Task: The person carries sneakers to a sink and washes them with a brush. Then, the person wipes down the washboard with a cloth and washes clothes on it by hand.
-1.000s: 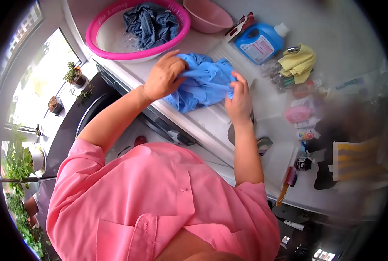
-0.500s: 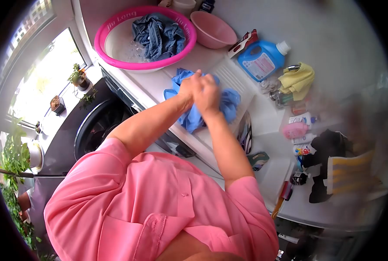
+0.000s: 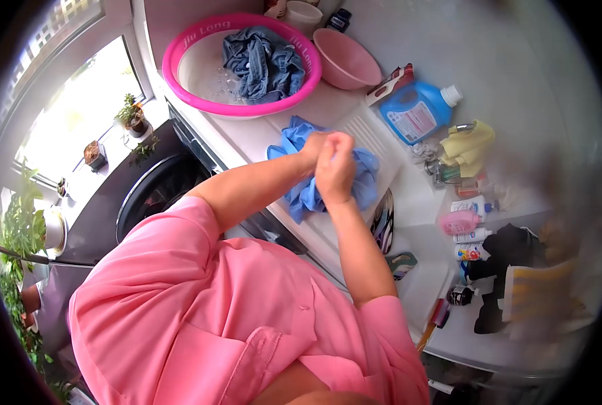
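A crumpled wet-looking blue cloth (image 3: 365,179) lies spread over the ribbed washboard part (image 3: 368,128) of a white sink top. My left hand (image 3: 316,146) and my right hand (image 3: 336,169) are pressed together over the middle of it, fingers curled closed. Folds of the cloth come out around and below both fists; the part inside the fingers is hidden. Behind them, a pink-rimmed basin (image 3: 174,67) holds soapy water and dark blue denim (image 3: 264,67).
Right of the washboard stand a blue detergent bottle (image 3: 415,115), a yellow cloth (image 3: 469,148) and a pink bottle (image 3: 459,222). A pink bowl (image 3: 347,59) sits behind. Front-loading washer (image 3: 155,192) and potted plants (image 3: 132,115) are at left by the window.
The whole view has shifted slightly right and down. My hands stay together over the blue cloth; the right hand, blurred before, is now sharper.
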A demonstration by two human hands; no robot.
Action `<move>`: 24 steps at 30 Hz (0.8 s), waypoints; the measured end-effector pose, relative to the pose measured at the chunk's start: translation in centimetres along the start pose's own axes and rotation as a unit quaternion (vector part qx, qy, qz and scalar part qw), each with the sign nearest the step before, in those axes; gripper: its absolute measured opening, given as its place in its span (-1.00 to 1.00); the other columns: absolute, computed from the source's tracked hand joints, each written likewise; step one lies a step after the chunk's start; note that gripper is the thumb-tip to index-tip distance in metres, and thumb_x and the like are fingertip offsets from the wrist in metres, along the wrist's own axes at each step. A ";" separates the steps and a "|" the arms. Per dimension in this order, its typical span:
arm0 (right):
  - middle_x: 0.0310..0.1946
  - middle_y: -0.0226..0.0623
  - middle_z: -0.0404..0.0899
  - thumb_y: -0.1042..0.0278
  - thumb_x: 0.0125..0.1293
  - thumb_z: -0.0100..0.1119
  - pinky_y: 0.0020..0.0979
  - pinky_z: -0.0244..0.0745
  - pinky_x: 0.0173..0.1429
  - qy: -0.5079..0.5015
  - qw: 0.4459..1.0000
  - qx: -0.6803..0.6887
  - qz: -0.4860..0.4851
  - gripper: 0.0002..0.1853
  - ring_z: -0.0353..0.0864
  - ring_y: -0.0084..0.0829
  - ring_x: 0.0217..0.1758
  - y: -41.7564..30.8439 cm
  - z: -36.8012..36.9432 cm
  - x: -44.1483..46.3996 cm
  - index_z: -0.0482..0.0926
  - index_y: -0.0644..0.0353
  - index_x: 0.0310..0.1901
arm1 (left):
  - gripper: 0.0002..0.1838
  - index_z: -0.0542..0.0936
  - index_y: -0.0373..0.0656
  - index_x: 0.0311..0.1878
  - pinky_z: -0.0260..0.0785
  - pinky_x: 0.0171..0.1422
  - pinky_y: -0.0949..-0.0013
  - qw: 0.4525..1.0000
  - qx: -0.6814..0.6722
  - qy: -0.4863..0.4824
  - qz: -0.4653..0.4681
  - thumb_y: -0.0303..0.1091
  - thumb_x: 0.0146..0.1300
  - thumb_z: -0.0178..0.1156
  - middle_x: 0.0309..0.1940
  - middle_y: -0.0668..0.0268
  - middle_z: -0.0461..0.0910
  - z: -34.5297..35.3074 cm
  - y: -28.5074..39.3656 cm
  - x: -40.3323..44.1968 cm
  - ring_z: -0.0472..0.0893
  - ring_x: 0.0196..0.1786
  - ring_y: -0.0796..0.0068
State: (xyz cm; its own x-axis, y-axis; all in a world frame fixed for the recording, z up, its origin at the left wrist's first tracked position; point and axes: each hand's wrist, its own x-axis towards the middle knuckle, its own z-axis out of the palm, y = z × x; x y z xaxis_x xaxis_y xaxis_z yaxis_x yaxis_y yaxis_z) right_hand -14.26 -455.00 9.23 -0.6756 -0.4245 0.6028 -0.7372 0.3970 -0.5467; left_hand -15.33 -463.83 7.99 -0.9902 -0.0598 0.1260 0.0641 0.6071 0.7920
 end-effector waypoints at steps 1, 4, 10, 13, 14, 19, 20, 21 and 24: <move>-0.38 0.02 0.55 0.41 0.33 -0.02 -0.08 0.44 -0.22 0.031 0.998 0.052 0.025 -0.83 0.59 0.06 -0.29 2.3 0.2 0.7 0.31 0.17 -0.07 | -0.70 0.60 -0.27 -0.20 0.48 -0.14 0.18 1.000 -0.005 0.001 0.013 -0.25 0.27 -0.02 -0.16 -0.03 0.62 0.5 -0.5 0.0 0.64 -0.10 0.06; -0.42 -0.05 0.54 0.27 0.36 -0.01 -0.14 0.41 -0.21 0.048 0.984 0.043 0.169 -0.77 0.55 -0.04 -0.34 7.5 -1.7 3.0 0.32 0.20 -0.06 | -0.65 0.58 -0.32 -0.16 0.36 -0.07 0.33 0.799 -0.570 0.050 -0.185 -0.17 0.33 0.02 -0.19 0.15 0.62 4.1 0.5 1.1 0.54 -0.13 0.43; -0.28 -0.09 0.54 -0.07 0.32 0.07 -0.24 0.39 -0.05 0.090 0.963 0.024 0.255 -0.52 0.53 -0.19 -0.20 8.7 -4.9 4.6 0.41 0.28 -0.08 | -0.53 0.45 -0.31 -0.29 0.36 -0.25 0.26 0.949 -0.217 0.229 0.025 0.01 0.25 0.20 -0.49 0.08 0.54 -3.0 2.8 0.1 0.48 -0.42 0.33; -0.11 -0.16 0.45 -0.11 0.28 0.13 -0.36 0.31 0.08 0.091 0.916 0.219 0.324 -0.43 0.39 -0.40 -0.04 9.1 -6.9 4.3 0.38 0.32 -0.01 | -0.47 0.41 -0.23 -0.14 0.32 0.07 0.11 0.955 -0.105 0.206 0.185 0.02 0.09 0.33 -0.04 -0.10 0.45 -4.3 2.3 -3.8 0.47 0.05 0.01; -0.09 -0.16 0.43 -0.11 0.27 0.14 -0.36 0.30 0.08 0.094 0.909 0.227 0.338 -0.42 0.37 -0.41 -0.02 9.1 -7.2 4.2 0.37 0.31 0.01 | -0.46 0.41 -0.19 -0.11 0.27 0.18 0.05 0.927 0.017 0.215 0.308 0.00 0.03 0.37 0.12 -0.14 0.36 -4.1 2.2 -5.0 0.38 0.21 -0.09; -0.09 -0.19 0.42 -0.08 0.28 0.14 -0.39 0.29 0.07 0.104 0.905 0.237 0.338 -0.44 0.35 -0.43 -0.05 8.2 -7.4 3.8 0.36 0.27 0.05 | -0.51 0.44 -0.11 -0.09 0.22 0.26 0.05 0.942 0.194 0.148 0.230 -0.18 -0.07 0.40 0.25 -0.09 0.24 -0.7 -1.2 -7.0 0.27 0.30 -0.16; -0.11 -0.21 0.43 -0.07 0.29 0.14 -0.42 0.29 0.05 0.114 0.912 0.224 0.323 -0.47 0.36 -0.44 -0.07 7.9 -7.5 3.9 0.37 0.23 0.05 | -0.55 0.46 -0.09 -0.09 0.24 0.25 0.07 0.954 0.177 0.176 0.169 -0.25 -0.07 0.39 0.24 -0.06 0.26 -0.4 -2.0 -6.3 0.31 0.27 -0.14; -0.11 -0.21 0.43 -0.07 0.29 0.14 -0.42 0.29 0.05 0.114 0.912 0.224 0.326 -0.47 0.36 -0.44 -0.07 7.7 -7.8 3.7 0.37 0.23 0.05 | -0.66 0.50 -0.09 -0.14 0.23 0.23 0.04 0.980 0.116 0.140 0.079 -0.35 -0.02 0.32 0.19 0.02 0.35 -2.0 -0.7 -6.4 0.39 0.21 -0.10; -0.13 -0.28 0.46 -0.05 0.28 0.17 -0.46 0.31 0.04 0.071 0.930 0.226 0.282 -0.47 0.39 -0.48 -0.10 7.7 -9.1 3.0 0.40 0.19 0.08 | -0.78 0.61 -0.24 -0.18 0.41 -0.09 0.38 0.959 -0.283 0.012 -0.029 -0.33 0.16 0.25 -0.34 0.27 0.62 -3.9 -4.9 -3.9 0.58 -0.27 0.50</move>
State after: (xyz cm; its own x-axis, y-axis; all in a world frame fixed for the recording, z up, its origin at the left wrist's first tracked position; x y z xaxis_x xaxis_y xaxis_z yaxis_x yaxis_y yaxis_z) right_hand -21.94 -445.80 12.12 -0.9714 -0.1286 0.1997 -0.2160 0.1286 -0.9679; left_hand -11.30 -469.68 5.98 -0.9914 -0.1030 0.0809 0.0732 0.0757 0.9944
